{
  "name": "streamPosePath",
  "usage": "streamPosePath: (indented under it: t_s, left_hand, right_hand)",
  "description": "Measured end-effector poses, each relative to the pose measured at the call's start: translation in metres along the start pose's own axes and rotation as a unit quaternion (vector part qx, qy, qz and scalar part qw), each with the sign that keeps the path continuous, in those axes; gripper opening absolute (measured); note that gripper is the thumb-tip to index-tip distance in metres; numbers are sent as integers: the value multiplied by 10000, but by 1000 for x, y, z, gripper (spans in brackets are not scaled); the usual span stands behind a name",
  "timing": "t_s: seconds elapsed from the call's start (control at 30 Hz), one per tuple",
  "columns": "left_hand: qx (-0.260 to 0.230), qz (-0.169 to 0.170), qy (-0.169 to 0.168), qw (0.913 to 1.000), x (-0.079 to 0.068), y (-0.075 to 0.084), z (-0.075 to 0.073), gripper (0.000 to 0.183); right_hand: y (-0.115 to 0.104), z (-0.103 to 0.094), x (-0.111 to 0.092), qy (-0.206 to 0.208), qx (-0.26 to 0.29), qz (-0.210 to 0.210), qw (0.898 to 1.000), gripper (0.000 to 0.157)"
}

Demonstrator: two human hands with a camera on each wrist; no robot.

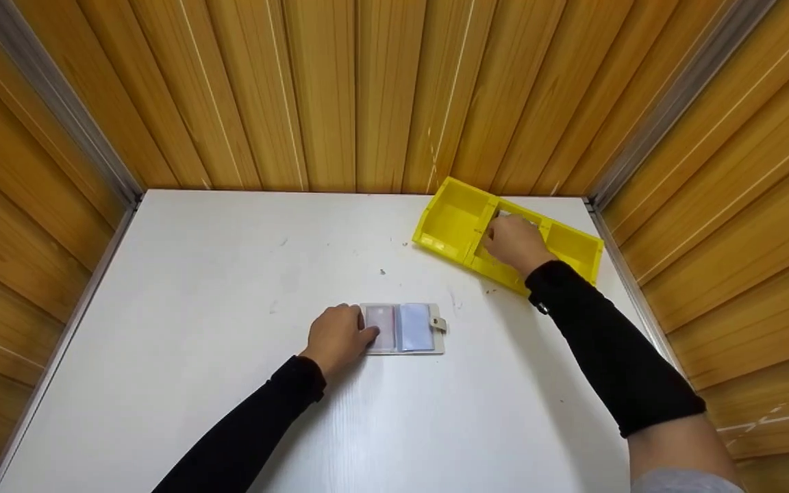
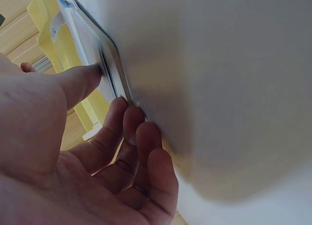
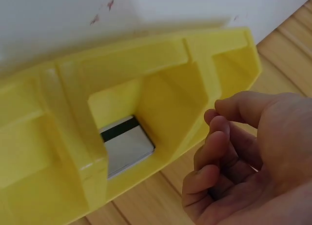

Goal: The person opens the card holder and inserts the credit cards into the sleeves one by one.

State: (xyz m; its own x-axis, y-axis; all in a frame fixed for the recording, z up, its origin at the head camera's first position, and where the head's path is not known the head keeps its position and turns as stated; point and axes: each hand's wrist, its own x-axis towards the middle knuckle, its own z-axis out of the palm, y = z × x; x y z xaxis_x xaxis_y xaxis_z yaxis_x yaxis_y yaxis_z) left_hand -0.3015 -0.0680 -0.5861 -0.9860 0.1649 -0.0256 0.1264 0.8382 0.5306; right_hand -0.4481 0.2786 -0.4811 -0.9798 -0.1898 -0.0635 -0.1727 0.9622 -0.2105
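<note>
An opened card holder (image 1: pixel 416 329) with clear plastic sleeves and a snap strap lies flat on the white table. My left hand (image 1: pixel 336 335) holds its left edge. In the left wrist view, the thumb presses on the inner side while the fingertips meet the cover's edge (image 2: pixel 117 64). Over the middle compartment of a yellow box (image 1: pixel 453 212) is my right hand (image 1: pixel 516 243). The right wrist view shows its fingers loosely bent, thumb close to the index fingertip, nothing visible between them. A stack of white cards (image 3: pixel 129 149) with a dark stripe lies in that compartment.
The yellow box stands at the table's back right, angled, with compartments on both sides of the middle one. Wood-look panels (image 1: pixel 326 96) enclose the table (image 1: pixel 230 287) at the back and sides. Small specks lie on the tabletop near the box.
</note>
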Motion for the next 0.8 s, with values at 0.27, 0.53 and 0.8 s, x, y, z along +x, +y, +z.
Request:
streamPosePath:
  t_s: [0.27,0.53,0.8]
  left_hand:
    - [-106,-40,0,9999,-2,4,4,32]
    - [-100,-125,-72,9998,-3,10,4,32]
    - [-122,-116,-91,9998,-8,11,6,33]
  right_hand:
    - [27,-10,8,94,-223,164,9996,32]
    - [52,-12,12,176,-321,581,9976,22]
    - [68,-4,14,200,-467,595,9969,25]
